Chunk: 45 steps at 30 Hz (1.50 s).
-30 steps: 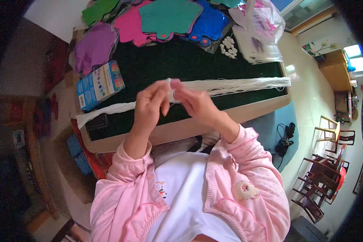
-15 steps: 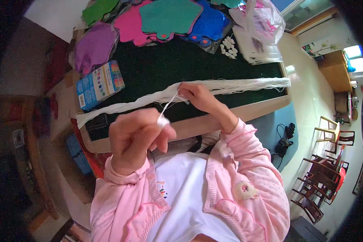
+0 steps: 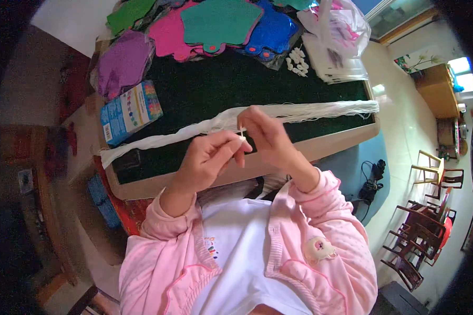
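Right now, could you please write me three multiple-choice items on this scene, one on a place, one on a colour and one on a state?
1. Where does the blue box lie?
A. at the board's left end
B. on the chairs
C. in the plastic bag

2. What colour is the long bundle of threads?
A. red
B. white
C. black

3. What are the two hands doing?
A. resting flat on the board
B. pinching a thread together
C. lifting the box

Answers:
1 A: the box sits on the left of the dark board.
2 B: the bundle is white across the board.
3 B: the left hand and right hand meet fingertip to fingertip on a thin white thread.
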Motion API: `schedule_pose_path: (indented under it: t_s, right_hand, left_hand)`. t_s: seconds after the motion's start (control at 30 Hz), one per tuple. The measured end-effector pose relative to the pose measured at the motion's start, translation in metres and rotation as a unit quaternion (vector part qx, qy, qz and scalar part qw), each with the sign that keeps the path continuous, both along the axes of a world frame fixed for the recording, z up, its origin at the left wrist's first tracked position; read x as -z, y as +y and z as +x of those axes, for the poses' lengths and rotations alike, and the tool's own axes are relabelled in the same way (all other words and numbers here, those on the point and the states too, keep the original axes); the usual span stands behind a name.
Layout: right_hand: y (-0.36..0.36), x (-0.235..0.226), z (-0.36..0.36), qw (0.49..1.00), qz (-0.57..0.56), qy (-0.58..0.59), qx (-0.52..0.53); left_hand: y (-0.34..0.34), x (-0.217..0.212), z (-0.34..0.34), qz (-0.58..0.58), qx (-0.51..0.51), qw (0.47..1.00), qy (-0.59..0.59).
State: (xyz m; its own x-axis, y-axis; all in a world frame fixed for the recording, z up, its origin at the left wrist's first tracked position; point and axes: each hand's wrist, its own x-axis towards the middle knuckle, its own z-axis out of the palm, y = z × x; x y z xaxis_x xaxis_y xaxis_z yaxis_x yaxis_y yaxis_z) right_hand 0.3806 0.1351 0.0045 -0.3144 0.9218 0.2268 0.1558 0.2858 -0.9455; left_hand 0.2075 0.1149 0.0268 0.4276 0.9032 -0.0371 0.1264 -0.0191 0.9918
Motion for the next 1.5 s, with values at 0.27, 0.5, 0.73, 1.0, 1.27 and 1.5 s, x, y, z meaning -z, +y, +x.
schedule_pose_path:
  t_s: [0.27, 0.5, 0.73, 1.0, 1.27, 1.5]
  right_hand:
    - [-0.010, 0.017, -0.001, 0.998, 0.068, 0.005, -0.016]
    - [-0.017, 0.017, -0.009, 0.992, 0.081, -0.084, -0.056]
    - [-0.006, 0.046, -0.012, 0.994, 0.057, -0.092, 0.007]
    - [-0.002, 0.036, -0.013, 0.992, 0.054, -0.116, -0.002]
    - [0.009, 0.034, -0.005, 0.992, 0.089, -0.091, 0.015]
    - [0.007, 0.030, -0.003, 0.992, 0.084, -0.091, 0.008]
  left_hand:
    - [0.001, 0.016, -0.003, -0.076, 0.003, 0.996, 0.052]
    - [0.003, 0.006, -0.002, -0.001, -0.145, 0.985, -0.094]
    - [-0.004, -0.006, -0.008, -0.037, -0.104, 0.990, -0.088]
    - [0.005, 0.004, -0.011, -0.065, -0.081, 0.988, -0.117]
    - [0.024, 0.010, -0.016, -0.167, 0.045, 0.982, 0.071]
    - [0.021, 0.026, -0.014, -0.067, 0.104, 0.988, 0.094]
